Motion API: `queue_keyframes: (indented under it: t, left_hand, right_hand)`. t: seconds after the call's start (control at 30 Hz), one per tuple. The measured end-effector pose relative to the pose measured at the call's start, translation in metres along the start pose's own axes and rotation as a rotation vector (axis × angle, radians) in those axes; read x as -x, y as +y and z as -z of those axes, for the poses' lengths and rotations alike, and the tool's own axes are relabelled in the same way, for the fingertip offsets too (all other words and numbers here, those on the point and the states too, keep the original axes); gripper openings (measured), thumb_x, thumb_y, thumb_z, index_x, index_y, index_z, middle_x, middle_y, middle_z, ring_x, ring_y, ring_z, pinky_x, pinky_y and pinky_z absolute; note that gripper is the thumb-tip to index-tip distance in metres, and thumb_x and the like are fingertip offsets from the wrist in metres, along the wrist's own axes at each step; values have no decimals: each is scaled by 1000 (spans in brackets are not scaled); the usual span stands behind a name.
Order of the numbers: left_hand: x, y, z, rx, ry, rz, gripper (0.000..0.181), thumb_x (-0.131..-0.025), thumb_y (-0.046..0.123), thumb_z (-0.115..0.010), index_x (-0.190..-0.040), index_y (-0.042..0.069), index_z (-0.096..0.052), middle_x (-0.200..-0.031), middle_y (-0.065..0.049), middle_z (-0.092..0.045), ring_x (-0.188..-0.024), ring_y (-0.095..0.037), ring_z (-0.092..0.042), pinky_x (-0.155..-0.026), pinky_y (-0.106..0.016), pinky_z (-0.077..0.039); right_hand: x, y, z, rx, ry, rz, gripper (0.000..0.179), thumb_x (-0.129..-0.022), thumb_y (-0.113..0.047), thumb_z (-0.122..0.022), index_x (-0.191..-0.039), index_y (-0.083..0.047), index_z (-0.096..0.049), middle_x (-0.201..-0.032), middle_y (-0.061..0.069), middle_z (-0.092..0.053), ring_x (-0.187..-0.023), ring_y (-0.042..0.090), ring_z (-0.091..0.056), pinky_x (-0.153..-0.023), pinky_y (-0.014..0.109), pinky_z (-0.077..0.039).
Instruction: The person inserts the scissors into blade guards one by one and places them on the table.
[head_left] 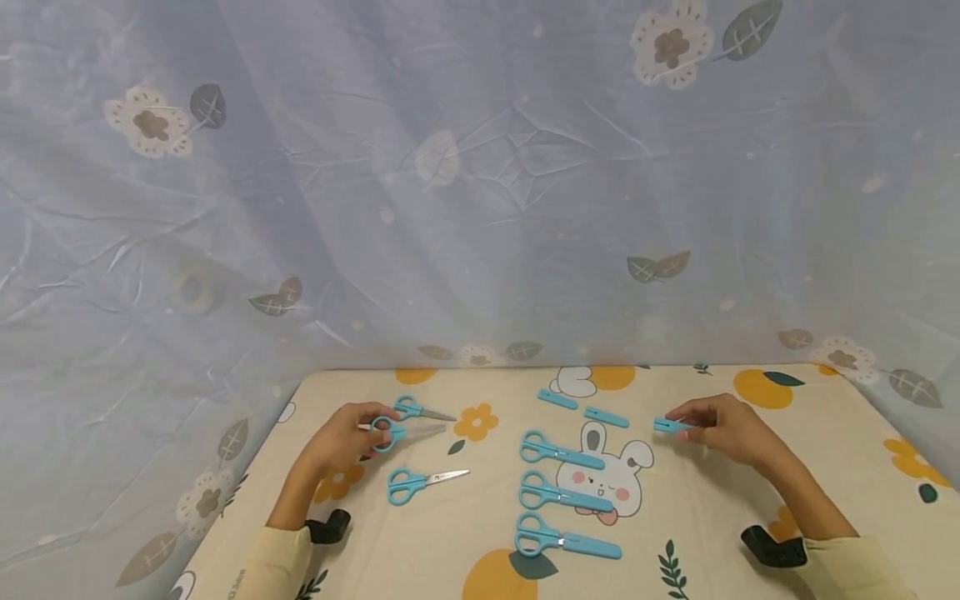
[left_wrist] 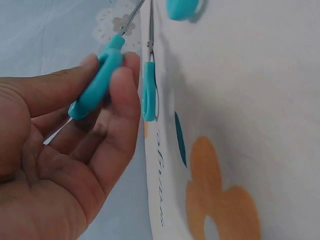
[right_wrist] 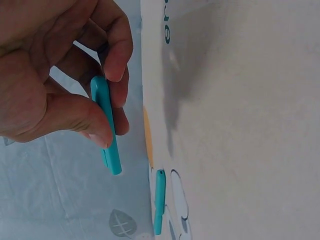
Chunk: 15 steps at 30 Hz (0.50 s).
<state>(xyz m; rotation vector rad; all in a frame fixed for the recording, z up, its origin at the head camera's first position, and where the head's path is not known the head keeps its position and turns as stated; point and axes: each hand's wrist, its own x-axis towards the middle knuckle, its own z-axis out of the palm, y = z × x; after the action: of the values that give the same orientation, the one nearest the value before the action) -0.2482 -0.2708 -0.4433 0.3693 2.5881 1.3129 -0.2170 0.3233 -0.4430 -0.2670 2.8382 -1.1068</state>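
My left hand pinches the blue handle of a small pair of scissors, its bare blades pointing right. Two more uncovered blue-handled pairs lie close by: one scissors just behind the hand, another pair of scissors in front of it. On the right, my right hand holds a blue blade cover between thumb and fingers, raised over the cloth with one end facing left. Two loose covers lie left of that hand, a nearer cover and a farther cover.
In the middle, three covered scissors lie in a column: the back pair, the middle pair and the front pair. A patterned cream cloth covers the table. Behind it hangs a grey-blue floral curtain.
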Motion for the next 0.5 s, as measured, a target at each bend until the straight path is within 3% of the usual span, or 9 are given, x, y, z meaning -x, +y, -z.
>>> queue_keyframes:
  t: [0.23,0.5]
  left_hand:
    - [-4,9,1,106,-6,18,33,-104,7,-69,-136,-1,-68,-113,-17,-68,-90,-29,-74,-81,-44,-68]
    - [-16,38,-7,170,-1,9,32,-102,7,-73,-133,1,-69,-109,-14,-66,-93,-30,-77,-85,-48,-68]
  right_hand:
    - [-3,-5,1,-116,-63,-17,34,-96,-7,-77,-129,1,-75,-99,8,-73,-78,14,-57,-61,27,-53]
    - [-14,-16,-3,-135,-88,-17,38,-97,-10,-77,-132,2,-73,-97,7,-70,-80,16,-56,-62,26,-52]
